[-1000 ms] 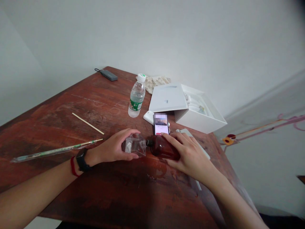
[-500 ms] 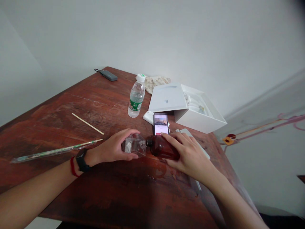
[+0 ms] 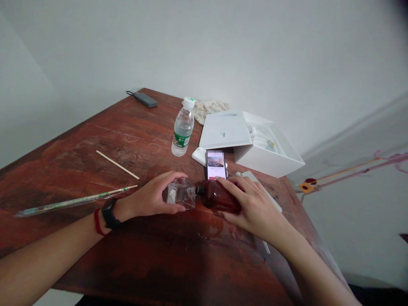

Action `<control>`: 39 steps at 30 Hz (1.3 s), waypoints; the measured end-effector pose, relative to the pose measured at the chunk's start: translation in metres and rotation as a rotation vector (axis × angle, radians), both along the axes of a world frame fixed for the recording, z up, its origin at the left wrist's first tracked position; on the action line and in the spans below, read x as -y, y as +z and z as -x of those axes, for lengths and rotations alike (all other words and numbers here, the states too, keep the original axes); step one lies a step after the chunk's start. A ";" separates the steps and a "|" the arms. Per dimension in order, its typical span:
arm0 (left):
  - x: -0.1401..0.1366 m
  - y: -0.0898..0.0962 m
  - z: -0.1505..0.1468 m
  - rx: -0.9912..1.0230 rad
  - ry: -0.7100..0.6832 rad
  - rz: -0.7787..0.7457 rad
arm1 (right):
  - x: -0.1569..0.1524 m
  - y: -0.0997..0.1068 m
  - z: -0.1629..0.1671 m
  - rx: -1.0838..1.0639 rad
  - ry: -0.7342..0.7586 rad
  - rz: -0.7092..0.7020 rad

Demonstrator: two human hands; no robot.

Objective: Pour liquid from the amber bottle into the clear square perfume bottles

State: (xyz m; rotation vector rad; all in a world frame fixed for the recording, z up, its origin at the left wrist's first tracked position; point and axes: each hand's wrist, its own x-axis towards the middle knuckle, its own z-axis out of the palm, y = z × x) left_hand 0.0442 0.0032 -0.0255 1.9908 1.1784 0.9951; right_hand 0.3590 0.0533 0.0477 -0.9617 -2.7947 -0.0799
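Observation:
My left hand (image 3: 159, 193) is wrapped round a clear square bottle (image 3: 185, 194) with a short neck. In my right hand (image 3: 250, 199) is a reddish-brown bottle (image 3: 219, 197), tipped on its side with its dark neck (image 3: 199, 191) pointing left. That neck meets the mouth of the clear bottle; whether it sits inside or only against it, I cannot tell. Behind the brown bottle lies a phone (image 3: 216, 163) with its screen lit. My right palm hides part of the brown bottle, and my left fingers cover the base of the clear one.
A capped water bottle (image 3: 182, 129) stands behind my hands. A white box (image 3: 270, 157) with its lid (image 3: 225, 129) lies at the back right. On the left are a wooden stick (image 3: 117, 164) and wrapped chopsticks (image 3: 76, 202). Water drops (image 3: 203, 238) wet the dark red table (image 3: 143, 263).
Both hands and the two bottles keep practically the same position. Only the camera view has shifted very slightly.

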 end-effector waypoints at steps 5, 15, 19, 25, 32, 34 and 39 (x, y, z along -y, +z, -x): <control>0.000 0.001 0.000 0.000 -0.006 0.004 | 0.000 0.000 0.000 0.009 -0.009 -0.005; 0.001 0.003 -0.001 -0.010 0.011 0.005 | 0.001 0.001 0.000 0.006 -0.002 -0.035; 0.001 0.003 -0.001 -0.014 0.008 0.005 | 0.001 0.002 0.000 0.015 -0.008 -0.033; 0.001 0.004 -0.001 -0.017 0.014 0.003 | 0.001 0.001 0.000 0.018 -0.016 -0.006; 0.001 0.003 -0.001 -0.001 0.008 0.013 | 0.001 0.001 -0.001 0.002 -0.007 -0.012; 0.001 0.002 -0.001 0.006 0.005 0.009 | 0.000 0.001 -0.001 0.008 -0.010 -0.011; 0.000 0.001 0.000 0.003 0.002 0.012 | 0.001 0.002 0.000 0.013 -0.010 -0.006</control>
